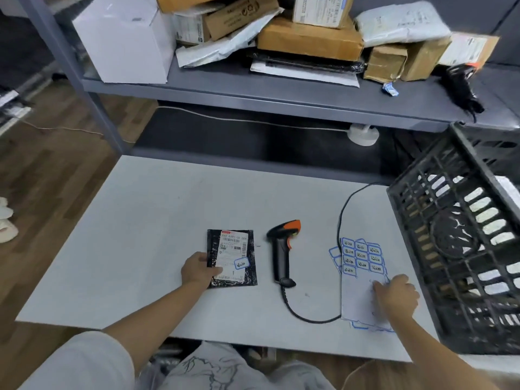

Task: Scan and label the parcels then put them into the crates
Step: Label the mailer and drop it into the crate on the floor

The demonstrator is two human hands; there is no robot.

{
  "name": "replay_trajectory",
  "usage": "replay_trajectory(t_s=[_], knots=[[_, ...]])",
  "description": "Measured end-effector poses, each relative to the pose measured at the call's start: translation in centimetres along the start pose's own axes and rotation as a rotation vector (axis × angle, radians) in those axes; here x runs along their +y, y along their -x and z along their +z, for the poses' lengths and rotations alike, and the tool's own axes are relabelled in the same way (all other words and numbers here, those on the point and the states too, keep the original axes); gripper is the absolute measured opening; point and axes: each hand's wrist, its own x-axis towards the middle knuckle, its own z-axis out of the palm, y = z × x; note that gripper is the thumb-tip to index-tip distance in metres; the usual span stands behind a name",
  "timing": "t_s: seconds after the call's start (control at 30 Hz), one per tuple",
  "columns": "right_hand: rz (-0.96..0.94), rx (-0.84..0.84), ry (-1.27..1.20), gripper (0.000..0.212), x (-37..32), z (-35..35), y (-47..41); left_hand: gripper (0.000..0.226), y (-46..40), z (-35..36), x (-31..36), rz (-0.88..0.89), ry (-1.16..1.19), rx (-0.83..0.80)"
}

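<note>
Grey counter [157, 220]: my left hand [198, 271] pinches the parcel [232, 258] at 9 o'clock of the scanner [282, 250]; my right hand [396, 295], fingers curled, presses the labels [361, 257] at 3 o'clock.

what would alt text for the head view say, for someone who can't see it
A person's left hand holds a black parcel, already bearing a blue sticker, flat on a grey table, while the right hand rests on a sheet of blue labels. A black and orange scanner lies between them, a black crate stands at right, and a shelf behind holds more parcels.
</note>
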Motion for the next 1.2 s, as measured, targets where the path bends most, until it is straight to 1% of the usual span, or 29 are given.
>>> replay_trajectory(t_s=[0.07, 0.17, 0.3, 0.43, 0.53, 0.6, 0.73, 0.87, 0.97, 1.07, 1.2], knots=[[-0.041, 0.047, 0.041, 0.052, 0.0, -0.2, 0.7, 0.044, 0.4, -0.3, -0.5, 0.015, 0.022, 0.002], [-0.111, 0.108, 0.041, 0.045, -0.1, 0.0, 2.7, 0.041, 1.6, -0.9, -1.0, 0.032, 0.047, -0.008], [-0.254, 0.082, 0.015, 0.046, -0.3, 0.8, 5.8, 0.04, 4.0, -1.9, -1.9, 0.085, 0.095, -0.017], [-0.411, 0.05, 0.139, 0.05, 0.2, 0.7, 9.5, 0.042, 7.3, -3.2, -3.7, 0.103, 0.179, -0.031], [-0.582, 0.017, 0.226, 0.053, 0.8, 0.3, 12.8, 0.043, 10.3, -3.4, -5.4, 0.106, 0.283, -0.092], [-0.651, -0.006, 0.262, 0.053, 1.4, 0.2, 14.9, 0.044, 12.5, -3.1, -6.2, 0.096, 0.344, -0.144], [-0.685, -0.006, 0.303, 0.053, 3.1, -0.7, 18.7, 0.046, 16.7, -1.7, -7.2, 0.089, 0.398, -0.231], [-0.668, 0.007, 0.303, 0.055, 5.1, -2.3, 20.2, 0.042, 19.9, -0.3, -7.2, 0.114, 0.419, -0.287], [-0.633, 0.048, 0.295, 0.053, 5.9, -4.1, 20.0, 0.042, 21.0, 0.8, -6.2, 0.14, 0.416, -0.332], [-0.611, 0.097, 0.269, 0.052, 7.0, -6.2, 19.1, 0.044, 21.8, 2.0, -4.4, 0.185, 0.386, -0.342], [-0.585, 0.187, 0.239, 0.049, 8.4, -9.5, 17.5, 0.038, 23.5, 4.1, -1.5, 0.246, 0.351, -0.372]])
